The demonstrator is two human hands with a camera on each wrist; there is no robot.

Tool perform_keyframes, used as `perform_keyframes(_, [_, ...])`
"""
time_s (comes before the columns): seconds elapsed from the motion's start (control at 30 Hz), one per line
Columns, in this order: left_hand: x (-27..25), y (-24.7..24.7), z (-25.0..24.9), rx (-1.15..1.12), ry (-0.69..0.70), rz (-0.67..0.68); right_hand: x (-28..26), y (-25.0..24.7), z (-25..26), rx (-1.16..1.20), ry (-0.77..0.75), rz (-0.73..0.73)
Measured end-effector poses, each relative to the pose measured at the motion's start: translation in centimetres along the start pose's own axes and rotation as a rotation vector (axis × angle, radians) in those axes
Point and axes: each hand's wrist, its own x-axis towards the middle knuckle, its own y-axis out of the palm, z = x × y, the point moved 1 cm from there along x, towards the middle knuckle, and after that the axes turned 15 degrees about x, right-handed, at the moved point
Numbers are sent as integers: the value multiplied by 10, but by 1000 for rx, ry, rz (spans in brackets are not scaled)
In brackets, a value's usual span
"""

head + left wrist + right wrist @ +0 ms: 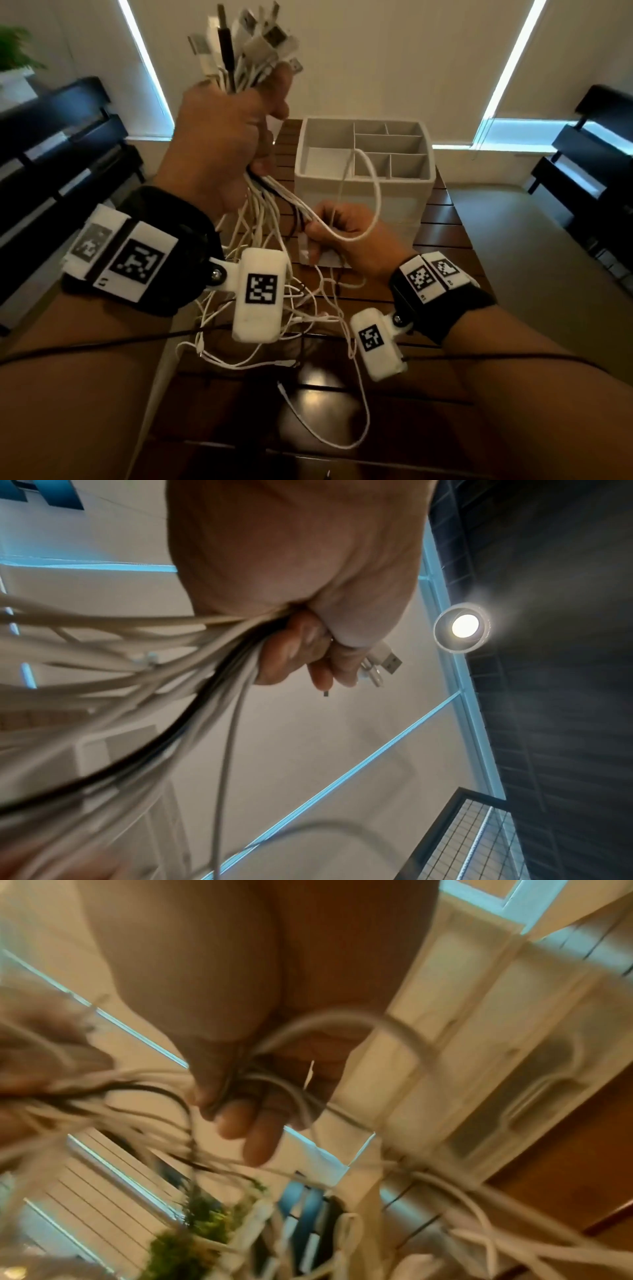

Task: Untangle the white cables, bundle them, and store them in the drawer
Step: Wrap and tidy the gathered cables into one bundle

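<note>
While the left hand [226, 137] clamps the cables [260, 212] below their plugs beside the organizer [363, 178], the right hand [346, 233] pinches strands; limp, light, snag-prone, they seem best held near plugs.

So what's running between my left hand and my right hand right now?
In the head view, a taut stretch of white cables, with one black cable among them, runs from the left hand down to the right hand. Both hands grip it.
</note>
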Motion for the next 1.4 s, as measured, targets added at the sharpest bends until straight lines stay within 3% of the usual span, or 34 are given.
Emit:
perform_keyframes(0.23, [8,-21,-31,45,86,-58,-18,-29,-54,-412,125,-60])
perform_keyframes(0.47, [9,-18,-30,62,127,-63,-49,-42,-96,-541,360,-111])
perform_keyframes(0.67, [5,-21,-12,87,120,-62,-48,-57,-106,-233,427,-259])
perform_keyframes(0.87, [8,-31,-11,55,105,-106,-58,-67,-119,-508,467,-284])
perform_keyframes(1.0, [11,-34,-7,63,101,-102,-62,-75,-124,-750,556,-202])
perform_keyframes(1.13, [13,-36,-3,64,99,-115,-64,-86,-121,-794,646,-320])
perform_keyframes(1.23, [13,-42,-7,58,97,-156,-74,-93,-117,-891,756,-263])
perform_keyframes(1.4, [11,-31,-1,107,103,-179,-75,-94,-117,-1062,816,-98])
